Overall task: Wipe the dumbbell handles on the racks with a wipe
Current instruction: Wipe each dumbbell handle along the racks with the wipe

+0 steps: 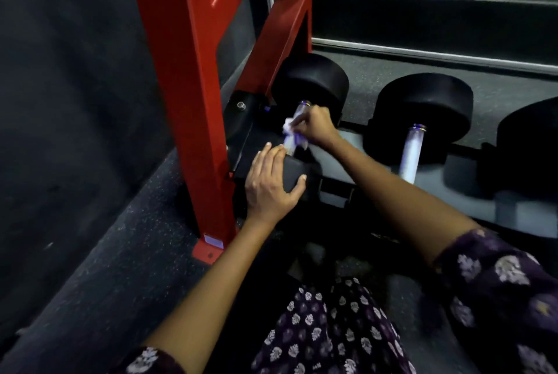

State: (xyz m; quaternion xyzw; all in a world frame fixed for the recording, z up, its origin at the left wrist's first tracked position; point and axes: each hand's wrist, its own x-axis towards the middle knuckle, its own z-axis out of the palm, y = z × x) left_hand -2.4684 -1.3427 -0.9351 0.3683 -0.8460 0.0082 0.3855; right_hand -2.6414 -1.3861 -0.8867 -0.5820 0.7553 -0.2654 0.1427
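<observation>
A black dumbbell (pixel 314 80) lies at the left end of the low rack, beside the red upright (pixel 193 77). Its silver handle (pixel 302 109) is partly covered by a crumpled white wipe (pixel 290 132). My right hand (pixel 315 129) grips the wipe around that handle. My left hand (pixel 271 183) rests on the dumbbell's near black head (pixel 297 172), fingers spread over it and thumb along its side. A second dumbbell (pixel 422 110) with a bare silver handle (pixel 410 153) lies to the right.
A third black dumbbell head (pixel 531 144) shows at the right edge. The red frame's foot (pixel 208 249) is bolted to the dark speckled floor (pixel 114 268). A metal-edged shelf (pixel 422 53) runs behind the dumbbells. My patterned clothing (pixel 332 331) fills the bottom.
</observation>
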